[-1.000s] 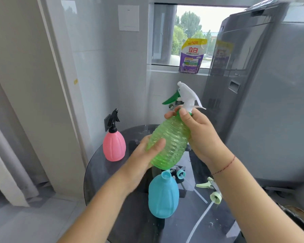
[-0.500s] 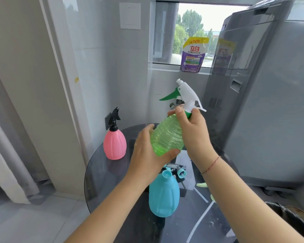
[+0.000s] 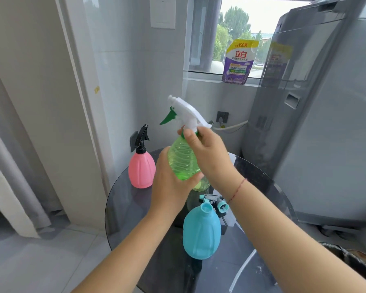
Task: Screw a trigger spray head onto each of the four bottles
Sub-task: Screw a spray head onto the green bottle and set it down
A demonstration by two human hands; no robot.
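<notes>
I hold a clear green ribbed bottle (image 3: 182, 159) above the round table. My left hand (image 3: 169, 182) wraps its lower body. My right hand (image 3: 207, 153) pinches the green collar at its neck, under a white trigger spray head (image 3: 188, 112) with a green trigger. A pink bottle (image 3: 141, 169) with a black spray head (image 3: 141, 137) stands at the table's far left. An open blue bottle (image 3: 201, 232) stands near me. A teal-collared spray head (image 3: 217, 203) lies behind it. A yellowish bottle (image 3: 203, 185) shows partly under my hands.
The dark glass round table (image 3: 123, 210) stands beside a grey washing machine (image 3: 317, 123) on the right. A detergent pouch (image 3: 239, 62) sits on the windowsill. A curtain (image 3: 11, 187) hangs at the left. A white table leg (image 3: 241, 269) shows through the glass.
The green bottle has swung upright and moved left. Its spray head turned from pointing right-back to leaning left. My left hand shifted lower around the bottle's body.
</notes>
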